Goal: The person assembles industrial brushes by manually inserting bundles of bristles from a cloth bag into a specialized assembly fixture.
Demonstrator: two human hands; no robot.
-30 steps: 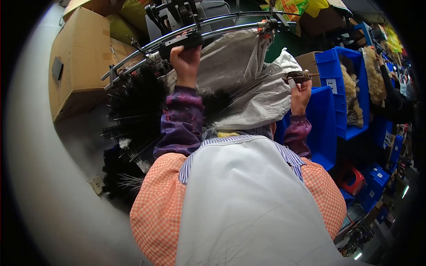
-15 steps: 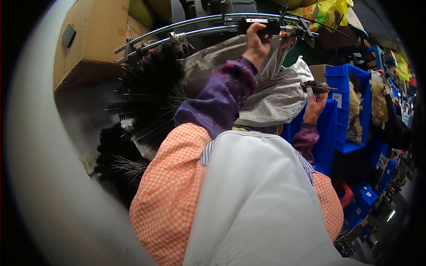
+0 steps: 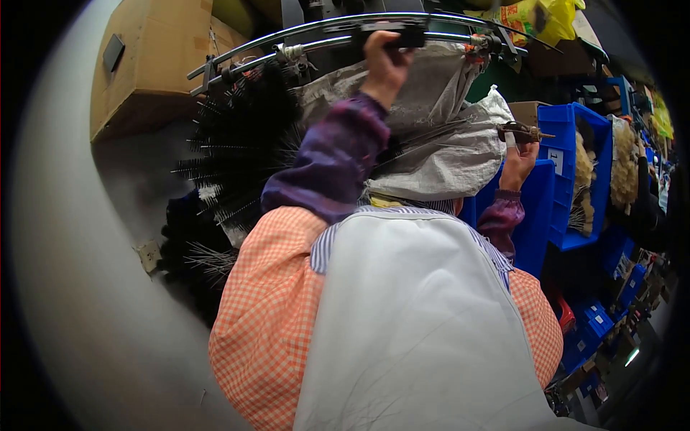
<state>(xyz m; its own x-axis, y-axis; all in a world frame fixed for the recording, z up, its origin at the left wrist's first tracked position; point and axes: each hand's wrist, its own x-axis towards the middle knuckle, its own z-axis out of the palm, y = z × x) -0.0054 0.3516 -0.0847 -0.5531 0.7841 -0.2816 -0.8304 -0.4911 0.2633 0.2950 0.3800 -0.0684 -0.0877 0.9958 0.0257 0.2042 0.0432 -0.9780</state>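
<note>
My left hand (image 3: 387,70) is closed on a black sliding block (image 3: 408,36) that sits on two long metal rails (image 3: 323,43). To the right, my right hand (image 3: 519,169) grips a dark, narrow piece with a pointed tip (image 3: 528,132); its exact kind I cannot make out. Some of its fingers are hidden behind it. Between my arms, a grey-white woven sack (image 3: 445,169) drapes under the rails, with thin wires (image 3: 431,140) lying over it. Left of my left sleeve, a bundle of black bristle brushes (image 3: 241,144) fans out with its wire stems inward.
A cardboard box (image 3: 154,65) stands at the far left by the pale wall (image 3: 72,251). Blue crates (image 3: 557,194) at the right hold tan bristle bundles (image 3: 583,169). A yellow plastic bag (image 3: 550,21) lies at the back right. Another person's dark sleeve (image 3: 647,190) shows at the far right.
My left hand and the black block have slid left along the rails. My right hand, still gripping the pointed piece, appears slightly farther right as the view shifts.
</note>
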